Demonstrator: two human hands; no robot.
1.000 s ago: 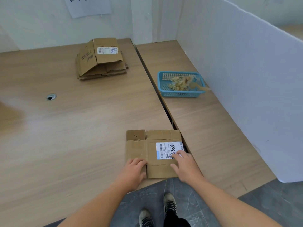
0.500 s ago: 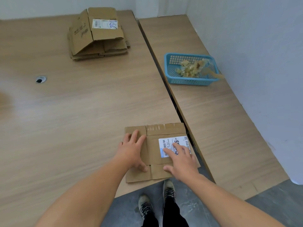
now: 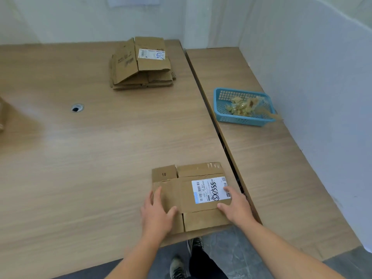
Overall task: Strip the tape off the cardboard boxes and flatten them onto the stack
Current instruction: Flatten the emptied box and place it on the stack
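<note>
– Two wooden desks stand side by side against pale walls. What sits on the left desk [image 3: 60,158]?

– At its far left edge there is a corner of brown cardboard [image 3: 1,115], cut off by the frame. Next comes a round cable hole [image 3: 77,108] in the desktop. Farther back, near the wall, lies the stack of flattened boxes [image 3: 128,65], the top one showing a white label.

– And the box under the hands?

– The flattened box [image 3: 201,216] lies at the near edge of the left desk, close to the gap between the two desks and well apart from the stack. Its shipping label [image 3: 209,189], with black handwritten figures, faces up. A small flap at its far left corner is printed "10".

– How do the hands lie?

– The left hand [image 3: 156,214] rests palm down on the box's left part, fingers straight and together along the edge, thumb spread onto the cardboard. The right hand [image 3: 236,206] rests on the right edge, its index fingertip on the label's corner and its thumb stretched apart across the cardboard.

– Farther right?

– The right desk [image 3: 281,188] carries a blue plastic basket [image 3: 241,120] holding crumpled tape scraps [image 3: 243,106], with one strip hanging over its right rim. A white partition [image 3: 322,77] borders that desk. Between the forearms, the person's shoes [image 3: 177,266] stand on grey floor.
</note>
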